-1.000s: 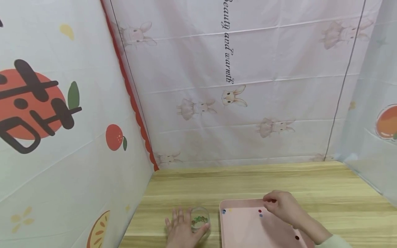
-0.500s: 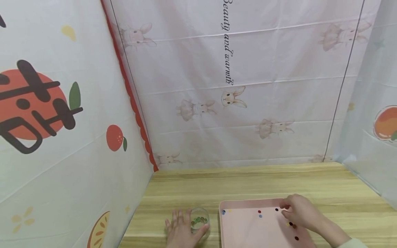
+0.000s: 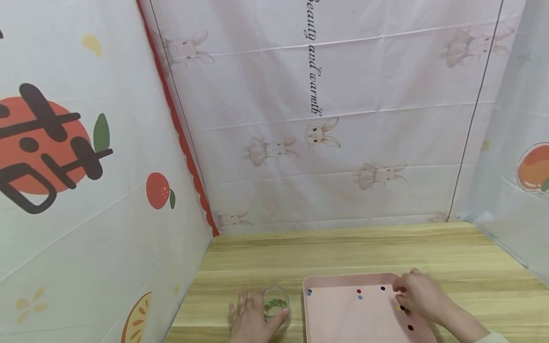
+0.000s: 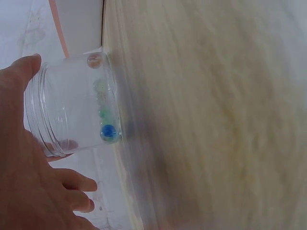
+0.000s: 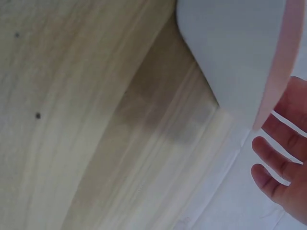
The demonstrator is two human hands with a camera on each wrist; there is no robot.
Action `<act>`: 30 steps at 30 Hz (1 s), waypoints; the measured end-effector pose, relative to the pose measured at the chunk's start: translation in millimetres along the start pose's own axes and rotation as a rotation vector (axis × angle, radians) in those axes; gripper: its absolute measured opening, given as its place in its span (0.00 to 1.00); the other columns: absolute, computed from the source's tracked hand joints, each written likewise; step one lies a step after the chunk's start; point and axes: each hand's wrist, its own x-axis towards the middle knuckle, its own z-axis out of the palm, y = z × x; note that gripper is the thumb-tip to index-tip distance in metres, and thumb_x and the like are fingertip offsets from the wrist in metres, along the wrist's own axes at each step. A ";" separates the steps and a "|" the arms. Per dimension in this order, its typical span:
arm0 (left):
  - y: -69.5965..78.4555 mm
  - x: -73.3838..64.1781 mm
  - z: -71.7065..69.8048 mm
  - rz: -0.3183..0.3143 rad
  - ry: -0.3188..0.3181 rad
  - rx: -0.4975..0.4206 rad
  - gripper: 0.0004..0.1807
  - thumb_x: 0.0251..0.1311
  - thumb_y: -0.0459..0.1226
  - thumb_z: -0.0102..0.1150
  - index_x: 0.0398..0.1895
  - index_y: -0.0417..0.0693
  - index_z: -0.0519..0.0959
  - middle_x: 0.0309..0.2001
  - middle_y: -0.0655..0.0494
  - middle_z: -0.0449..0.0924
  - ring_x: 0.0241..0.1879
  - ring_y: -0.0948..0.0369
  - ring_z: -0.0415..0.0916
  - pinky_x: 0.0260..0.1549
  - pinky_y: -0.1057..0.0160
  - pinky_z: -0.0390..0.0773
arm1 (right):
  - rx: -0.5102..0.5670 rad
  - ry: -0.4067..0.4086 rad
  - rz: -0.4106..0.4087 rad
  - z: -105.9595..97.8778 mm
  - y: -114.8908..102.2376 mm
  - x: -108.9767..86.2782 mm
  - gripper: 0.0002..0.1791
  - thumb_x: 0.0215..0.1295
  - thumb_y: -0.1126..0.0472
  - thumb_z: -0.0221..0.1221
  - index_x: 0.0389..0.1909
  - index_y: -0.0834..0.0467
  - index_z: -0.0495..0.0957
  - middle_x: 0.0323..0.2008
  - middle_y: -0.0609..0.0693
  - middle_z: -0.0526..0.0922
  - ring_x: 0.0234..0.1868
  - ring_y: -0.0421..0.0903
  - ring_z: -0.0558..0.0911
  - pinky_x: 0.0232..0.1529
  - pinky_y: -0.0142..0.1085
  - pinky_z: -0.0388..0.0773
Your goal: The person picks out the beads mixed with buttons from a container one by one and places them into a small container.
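Observation:
A clear round jar (image 4: 76, 103) stands upright on the table with several glass marbles in its bottom, green and brown ones and one blue marble (image 4: 109, 131). My left hand (image 3: 253, 318) holds the jar near its mouth between thumb and forefinger; the other fingers are spread beside it. To the right lies a shallow pink tray (image 3: 343, 319) with small coloured pieces near its edges. My right hand (image 3: 422, 296) reaches over the tray's far right corner, thumb and forefinger apart inside it. In the right wrist view the tray wall (image 5: 235, 52) hides the fingertips.
Inside the tray lie a red piece (image 3: 359, 291), a light blue one (image 3: 360, 297), a dark one (image 3: 383, 288) and another dark one (image 3: 410, 327). Printed cloths hang behind and on both sides of the wooden table (image 3: 343, 247).
My right hand has moved right along the tray's far rim to its corner, bringing a dark piece into sight. The left hand and the jar have stayed in place.

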 end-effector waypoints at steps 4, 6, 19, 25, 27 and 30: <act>-1.0 0.4 1.8 -0.015 -0.007 -0.009 0.57 0.50 0.78 0.46 0.69 0.43 0.68 0.70 0.25 0.59 0.71 0.28 0.51 0.61 0.19 0.44 | 0.021 0.001 -0.034 5.3 3.4 -4.0 0.13 0.46 0.65 0.68 0.19 0.43 0.77 0.18 0.32 0.71 0.26 0.36 0.64 0.26 0.31 0.62; -1.3 0.2 2.9 -0.026 -0.012 -0.014 0.57 0.50 0.78 0.47 0.69 0.43 0.68 0.70 0.26 0.59 0.71 0.28 0.51 0.61 0.19 0.44 | 0.025 -0.006 -0.048 8.3 4.8 -5.6 0.17 0.45 0.67 0.67 0.16 0.42 0.71 0.15 0.32 0.64 0.25 0.36 0.60 0.25 0.29 0.56; 0.4 1.4 -1.1 -0.017 -0.019 -0.022 0.57 0.51 0.78 0.47 0.69 0.43 0.67 0.70 0.26 0.59 0.71 0.29 0.52 0.62 0.20 0.44 | -0.037 0.074 -0.122 16.1 12.0 -3.7 0.22 0.37 0.75 0.67 0.13 0.46 0.67 0.16 0.33 0.55 0.25 0.35 0.58 0.26 0.29 0.53; -0.3 1.4 -0.1 -0.013 -0.034 -0.037 0.57 0.51 0.78 0.47 0.70 0.42 0.66 0.70 0.27 0.59 0.71 0.29 0.52 0.61 0.19 0.44 | -0.118 0.072 -0.153 22.1 12.0 -5.4 0.25 0.36 0.71 0.72 0.13 0.44 0.66 0.18 0.31 0.61 0.27 0.36 0.59 0.29 0.32 0.53; -0.2 1.4 -0.3 -0.014 -0.041 -0.040 0.58 0.51 0.78 0.47 0.70 0.42 0.66 0.70 0.26 0.59 0.71 0.29 0.52 0.61 0.19 0.44 | -0.148 0.067 -0.153 22.6 10.4 -5.6 0.25 0.37 0.70 0.72 0.13 0.44 0.66 0.20 0.32 0.65 0.27 0.37 0.59 0.29 0.32 0.53; 0.9 1.4 -2.4 -0.009 -0.043 -0.044 0.57 0.51 0.78 0.46 0.70 0.42 0.66 0.70 0.26 0.60 0.71 0.29 0.53 0.60 0.19 0.44 | -0.193 0.075 -0.153 23.1 8.9 -5.3 0.20 0.36 0.69 0.73 0.14 0.45 0.72 0.25 0.34 0.73 0.29 0.38 0.62 0.30 0.33 0.57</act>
